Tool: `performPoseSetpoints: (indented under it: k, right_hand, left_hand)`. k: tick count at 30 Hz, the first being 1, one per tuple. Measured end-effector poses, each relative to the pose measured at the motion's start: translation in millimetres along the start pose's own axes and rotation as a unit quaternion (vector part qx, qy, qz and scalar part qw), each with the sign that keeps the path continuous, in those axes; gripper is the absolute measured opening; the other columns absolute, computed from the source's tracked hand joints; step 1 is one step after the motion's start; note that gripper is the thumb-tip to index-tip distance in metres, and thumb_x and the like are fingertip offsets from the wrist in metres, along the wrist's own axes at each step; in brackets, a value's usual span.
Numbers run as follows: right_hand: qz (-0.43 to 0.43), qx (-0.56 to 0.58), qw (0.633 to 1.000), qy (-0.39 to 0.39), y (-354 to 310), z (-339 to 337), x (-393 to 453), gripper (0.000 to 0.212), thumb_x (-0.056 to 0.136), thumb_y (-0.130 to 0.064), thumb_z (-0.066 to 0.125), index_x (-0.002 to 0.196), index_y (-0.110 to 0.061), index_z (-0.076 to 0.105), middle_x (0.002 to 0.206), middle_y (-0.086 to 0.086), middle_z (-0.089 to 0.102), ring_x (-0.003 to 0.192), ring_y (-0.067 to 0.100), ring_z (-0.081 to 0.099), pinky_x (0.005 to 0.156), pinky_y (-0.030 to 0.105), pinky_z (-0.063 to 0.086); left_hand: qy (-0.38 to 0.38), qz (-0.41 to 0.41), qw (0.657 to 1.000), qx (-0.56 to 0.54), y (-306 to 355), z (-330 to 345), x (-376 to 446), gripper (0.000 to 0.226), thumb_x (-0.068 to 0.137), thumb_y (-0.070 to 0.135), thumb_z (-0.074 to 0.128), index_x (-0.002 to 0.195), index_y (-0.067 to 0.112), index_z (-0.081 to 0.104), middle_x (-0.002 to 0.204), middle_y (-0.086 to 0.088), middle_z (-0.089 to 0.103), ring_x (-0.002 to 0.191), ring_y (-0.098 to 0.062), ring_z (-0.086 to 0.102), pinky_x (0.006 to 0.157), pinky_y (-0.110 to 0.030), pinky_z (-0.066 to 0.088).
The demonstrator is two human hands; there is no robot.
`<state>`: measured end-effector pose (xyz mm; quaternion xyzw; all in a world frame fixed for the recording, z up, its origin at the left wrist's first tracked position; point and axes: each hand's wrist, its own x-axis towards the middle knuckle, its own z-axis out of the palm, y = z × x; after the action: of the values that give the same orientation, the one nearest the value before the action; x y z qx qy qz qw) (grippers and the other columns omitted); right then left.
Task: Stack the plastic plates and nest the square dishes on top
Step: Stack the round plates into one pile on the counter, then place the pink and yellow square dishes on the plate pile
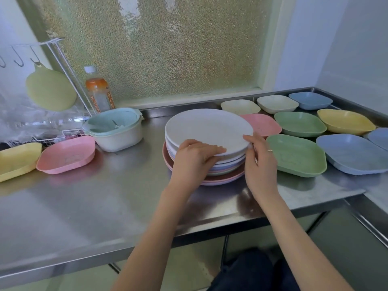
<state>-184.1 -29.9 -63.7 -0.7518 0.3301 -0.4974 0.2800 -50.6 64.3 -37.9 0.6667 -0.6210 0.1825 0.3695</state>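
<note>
Steel counter [105,198] runs across the frame. Far left: yellow square dish [16,159] at the frame edge, pink square dish [66,155] just beside it, wire rack [60,80] behind with a green round mat [50,89] hanging on a hook. Bottle with orange label [98,91] stands by the frosted window [159,45]; pale blue-rimmed white tub [115,129] sits in front of it.

Centre: stack of round plates [210,156], white plate [207,128] on top, pastel ones under it, a wider pink one at the bottom. Left hand [194,158] grips the top plate's near rim, thumb on top, fingers curled under. Right hand [259,162] pinches the same plate's right edge, thumb on the rim, other fingers loosely bent behind; ring on one finger.

Right of the stack, square dishes lie singly on the counter, not nested: pink dish [262,124] partly behind the stack, green dish [297,154] just beside the right hand, second green dish [299,123], blue dish [352,153], yellow dish [345,121]. Back row: two cream dishes [240,107] [277,103] and a blue one [309,100]. Another blue dish [380,137] is cut by the right frame edge.
</note>
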Motion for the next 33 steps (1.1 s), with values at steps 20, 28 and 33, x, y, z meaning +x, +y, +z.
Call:
performPoseSetpoints:
  k: [20,28,33]
  right_hand:
    - [0.240,0.155,0.958,-0.018,-7.1,29.5,17.0,0.044,0.098,-0.027,0.029,0.141,-0.017,0.036,0.143,0.004,0.042,0.129,0.022,0.038,0.110,0.040,0.029]
    - [0.231,0.190,0.949,-0.100,-48.8,83.6,-9.9,0.040,0.098,-0.025,0.030,0.134,-0.014,0.044,0.135,0.009,0.047,0.118,0.019,0.042,0.090,0.027,0.029]
    - [0.205,0.206,0.947,-0.137,-71.4,118.3,-28.8,0.040,0.099,-0.026,0.029,0.135,-0.015,0.042,0.136,0.007,0.047,0.124,0.023,0.040,0.099,0.033,0.031]
  left_hand:
    - [0.098,-0.448,0.808,-0.369,-55.6,-17.5,6.9,0.057,0.076,0.015,0.043,0.133,0.019,0.048,0.133,-0.004,0.054,0.120,-0.022,0.050,0.105,-0.039,0.039]
    - [0.244,-0.471,0.789,-0.309,-85.0,-72.2,-41.8,0.054,0.081,-0.001,0.039,0.132,0.010,0.050,0.130,-0.007,0.056,0.115,-0.022,0.051,0.092,-0.028,0.042]
    - [0.294,-0.468,0.778,-0.298,-100.1,-106.8,-66.9,0.050,0.082,-0.003,0.037,0.129,0.009,0.052,0.117,-0.006,0.058,0.099,-0.017,0.052,0.071,-0.018,0.044]
